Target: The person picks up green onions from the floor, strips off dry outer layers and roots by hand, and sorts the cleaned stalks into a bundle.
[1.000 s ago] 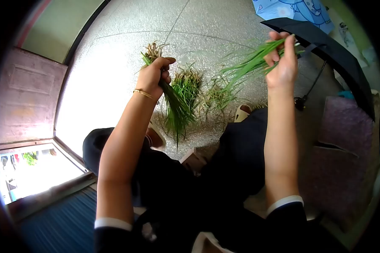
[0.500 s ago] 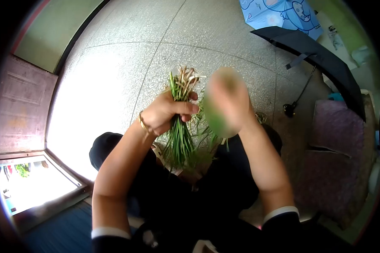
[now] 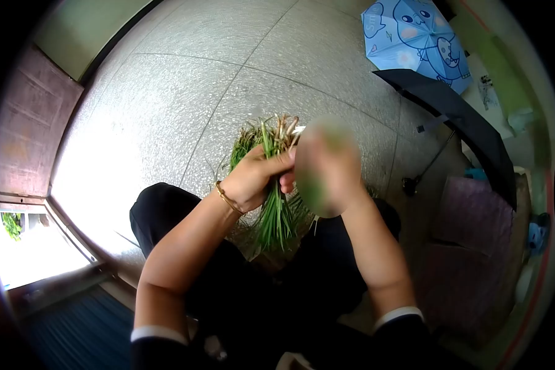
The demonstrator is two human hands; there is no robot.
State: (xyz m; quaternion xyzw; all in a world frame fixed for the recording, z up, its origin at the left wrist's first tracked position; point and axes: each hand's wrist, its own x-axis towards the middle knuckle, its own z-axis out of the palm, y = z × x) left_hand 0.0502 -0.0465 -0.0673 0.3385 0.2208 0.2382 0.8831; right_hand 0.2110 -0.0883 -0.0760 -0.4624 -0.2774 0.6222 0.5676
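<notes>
My left hand wears a gold bracelet and is closed around a bunch of long green stalks, whose pale root ends point up and away from me. Close beside its fingertips is my right hand; a blurred patch covers its fingers, so what they hold cannot be made out, though some green shows through. Behind the left hand a pile of more greens lies on the floor.
A speckled tile floor stretches ahead. At the upper right are an open blue cartoon umbrella and an open black umbrella. Purple padded cloth lies at the right, a wooden door at the left.
The view has shifted, showing more of the blue umbrella. My hands have come closer together, and the greens behind my left hand now show more.
</notes>
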